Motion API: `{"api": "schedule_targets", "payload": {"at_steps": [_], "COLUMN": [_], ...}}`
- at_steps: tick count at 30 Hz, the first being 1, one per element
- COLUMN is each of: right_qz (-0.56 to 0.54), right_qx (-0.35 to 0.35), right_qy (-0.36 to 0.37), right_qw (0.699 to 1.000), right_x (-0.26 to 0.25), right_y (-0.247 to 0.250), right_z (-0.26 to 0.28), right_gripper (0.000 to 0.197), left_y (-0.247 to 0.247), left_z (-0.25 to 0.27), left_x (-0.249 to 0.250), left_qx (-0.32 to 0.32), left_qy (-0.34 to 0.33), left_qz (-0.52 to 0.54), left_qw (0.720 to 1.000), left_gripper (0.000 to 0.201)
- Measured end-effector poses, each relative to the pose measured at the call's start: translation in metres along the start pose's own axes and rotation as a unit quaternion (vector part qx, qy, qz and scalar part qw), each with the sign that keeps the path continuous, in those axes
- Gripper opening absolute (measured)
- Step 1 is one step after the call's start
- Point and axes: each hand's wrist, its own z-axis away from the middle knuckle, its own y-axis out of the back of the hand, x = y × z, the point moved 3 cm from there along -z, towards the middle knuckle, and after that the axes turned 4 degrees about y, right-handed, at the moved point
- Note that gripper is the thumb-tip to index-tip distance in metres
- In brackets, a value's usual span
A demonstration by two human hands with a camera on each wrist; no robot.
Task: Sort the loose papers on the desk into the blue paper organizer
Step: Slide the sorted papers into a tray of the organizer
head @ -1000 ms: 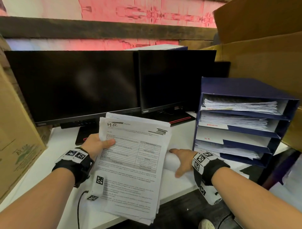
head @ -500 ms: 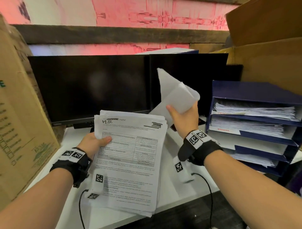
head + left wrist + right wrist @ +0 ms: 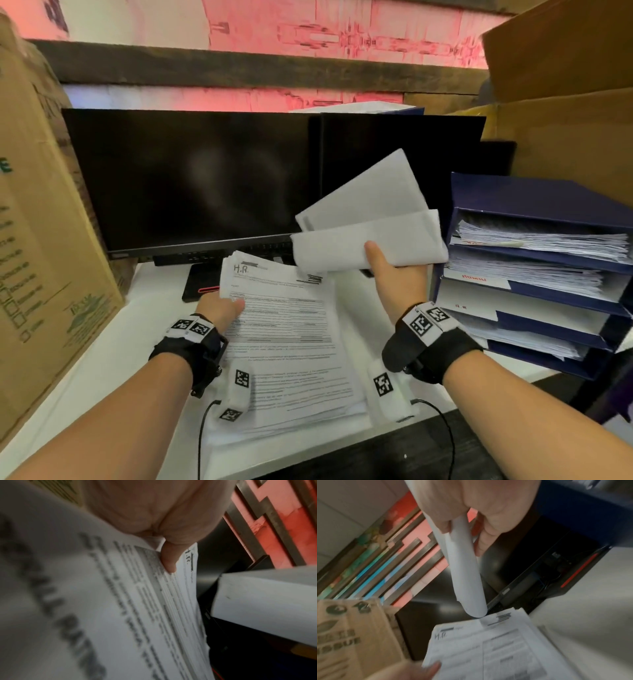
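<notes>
My left hand grips a thick stack of printed papers by its left edge, thumb on the top "H.R." sheet; the stack's near end lies on the white desk. In the left wrist view the thumb presses the fanned stack. My right hand holds a curled white sheet blank side up, raised above the desk just left of the blue paper organizer. The right wrist view shows that sheet bent between thumb and fingers, above the stack. The organizer's trays hold paper piles.
Two dark monitors stand behind the papers. A large cardboard box flanks the desk on the left, and more cardboard boxes rise behind the organizer. A black cable hangs from my left wrist.
My right hand took a loose sheet from the desk beside the stack, lifted it, and has now tilted it flatter, closer to the organizer. The left hand kept holding the stack.
</notes>
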Motion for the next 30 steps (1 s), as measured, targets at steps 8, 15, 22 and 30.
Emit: {"api": "schedule_targets", "payload": {"at_steps": [8, 15, 22, 30], "right_qz": [0.021, 0.072, 0.188, 0.199], "right_qx": [-0.075, -0.178, -0.374, -0.257], "right_qy": [-0.067, -0.115, -0.069, -0.101], "right_qw": [0.995, 0.975, 0.905, 0.940], "right_x": [0.052, 0.061, 0.067, 0.062], "right_y": [-0.022, -0.030, -0.041, -0.026], "right_z": [0.038, 0.044, 0.058, 0.028], "right_gripper": [0.028, 0.051, 0.035, 0.018], "left_y": [-0.022, -0.031, -0.031, -0.014], "left_z": [0.015, 0.003, -0.017, 0.000], "left_x": [-0.003, -0.005, -0.004, 0.002], "left_qx": [0.025, -0.084, -0.068, 0.001], "left_qy": [-0.021, 0.027, 0.011, -0.019], "left_qz": [-0.020, -0.048, -0.158, -0.239], "left_qw": [0.999, 0.995, 0.985, 0.971], "left_gripper": [0.044, 0.073, 0.034, 0.023]}}
